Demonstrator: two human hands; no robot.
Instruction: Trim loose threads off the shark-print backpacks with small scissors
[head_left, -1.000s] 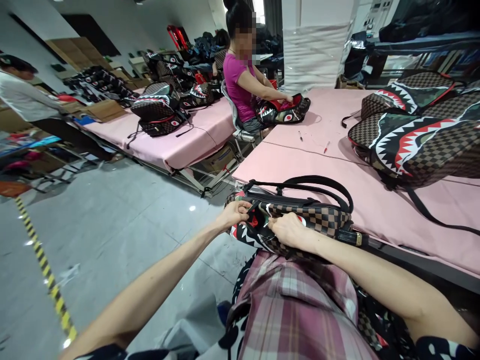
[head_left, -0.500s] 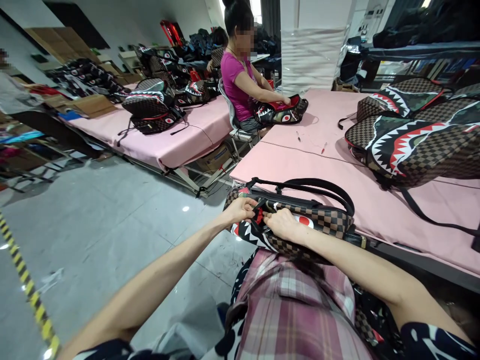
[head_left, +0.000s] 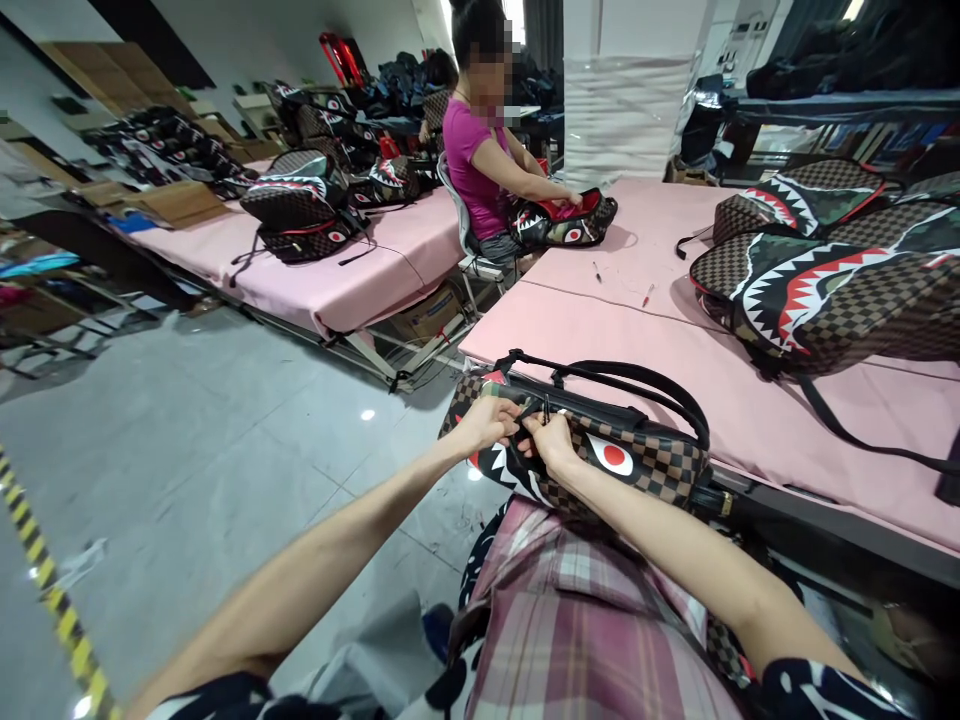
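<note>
A brown checkered backpack [head_left: 660,455] with a shark-face print lies on its side across my lap, against the table's near edge. Its black straps [head_left: 637,378] loop over the top. My left hand [head_left: 489,422] pinches the bag's material near its left end, fingers closed. Close beside it, my right hand [head_left: 551,440] is closed at the same spot, and a thin dark tool [head_left: 547,408] sticks up from its grip. The tool's kind is too small to make out. The fingertips of both hands partly hide the place between them.
Several similar backpacks [head_left: 832,285] stand at the right on the pink-covered table [head_left: 570,320]. Two pens [head_left: 647,295] lie there too. Across the table, a seated person [head_left: 480,150] handles another bag [head_left: 562,222]. A second pink table [head_left: 375,285] with bags stands left.
My right hand has turned more upright, and the thin dark tool now shows above it. Red material between my hands is now mostly covered. The bag's eye print is more exposed.
</note>
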